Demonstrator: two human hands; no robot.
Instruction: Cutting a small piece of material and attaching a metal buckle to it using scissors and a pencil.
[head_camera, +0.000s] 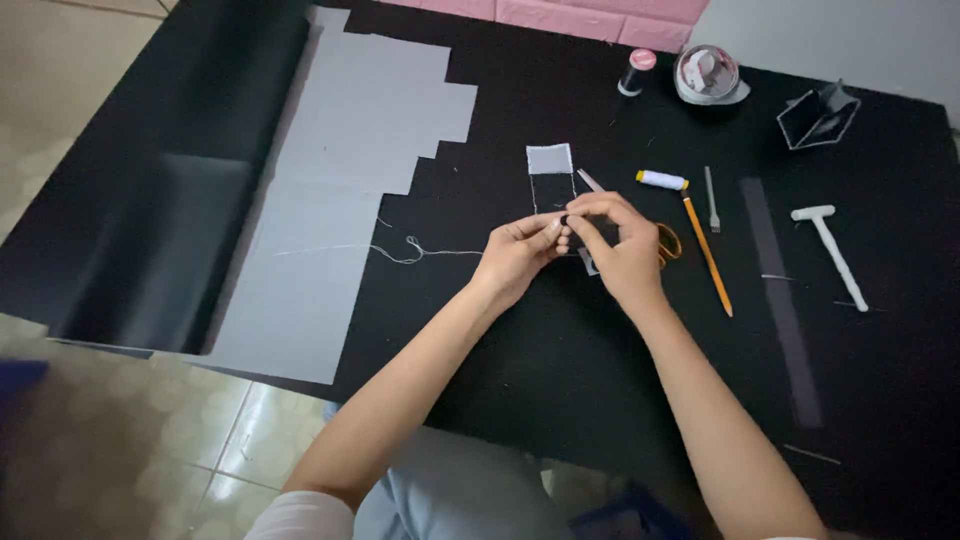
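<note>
1. At nine o'clock, a large stepped grey sheet (340, 190) lies flat on my black work mat (560, 380).
2. A pale thread (410, 250) trails from it to my left hand (515, 255).
3. My left fingers (548, 232) are pinched together on the thread's end, touching my right fingertips.
4. Just at twelve o'clock of both hands lies a small fabric piece (551, 175), grey above, black below.
5. My right hand (620, 245) pinches shut at that same spot; what it holds is too small to tell.
6. At three o'clock lie an orange pencil (708, 255) and a white T-shaped tool (832, 250).
</note>
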